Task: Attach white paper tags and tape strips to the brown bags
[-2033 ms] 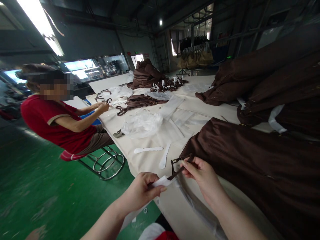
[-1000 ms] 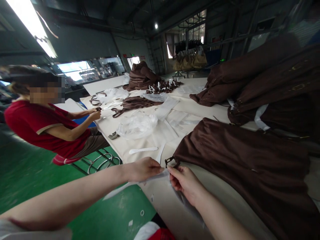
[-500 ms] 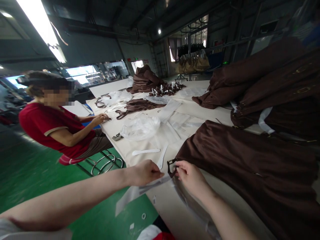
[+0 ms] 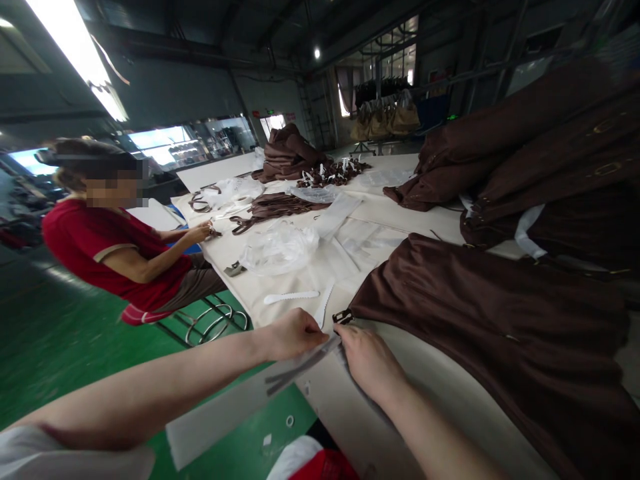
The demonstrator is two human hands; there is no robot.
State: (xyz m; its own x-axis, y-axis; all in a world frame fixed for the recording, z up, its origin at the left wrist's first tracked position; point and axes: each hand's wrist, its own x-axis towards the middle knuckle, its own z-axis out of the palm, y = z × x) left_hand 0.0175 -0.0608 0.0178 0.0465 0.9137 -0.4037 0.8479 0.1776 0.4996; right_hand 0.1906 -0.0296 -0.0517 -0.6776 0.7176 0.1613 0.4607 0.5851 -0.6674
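Note:
My left hand [image 4: 297, 335] is closed in a pinch on a long clear plastic sleeve [image 4: 215, 417], near its upper end. The sleeve slants down to the left past the table edge. Inside it shows a dark strap [image 4: 285, 379], blurred by the film. My right hand [image 4: 371, 363] has its fingers pressed together at the strap's end, close to my left fingertips. A dark buckle [image 4: 343, 317] sits just beyond the right fingertips. Brown fabric [image 4: 480, 300] lies right of the buckle. Two white plastic strips with toothed edges, one a flat strip [image 4: 291, 297], lie ahead of my left hand.
A crumpled clear bag [image 4: 283, 248] and a bundle of brown straps [image 4: 285, 205] lie farther up the table [image 4: 240, 283]. Brown bags [image 4: 540, 150] are heaped at right. A co-worker in a red shirt [image 4: 115, 247] sits at the left edge.
My right fingers have shifted left, toward my left hand, and the buckle now lies flatter beyond them. The sleeve reaches farther down left, with the dark strap showing inside.

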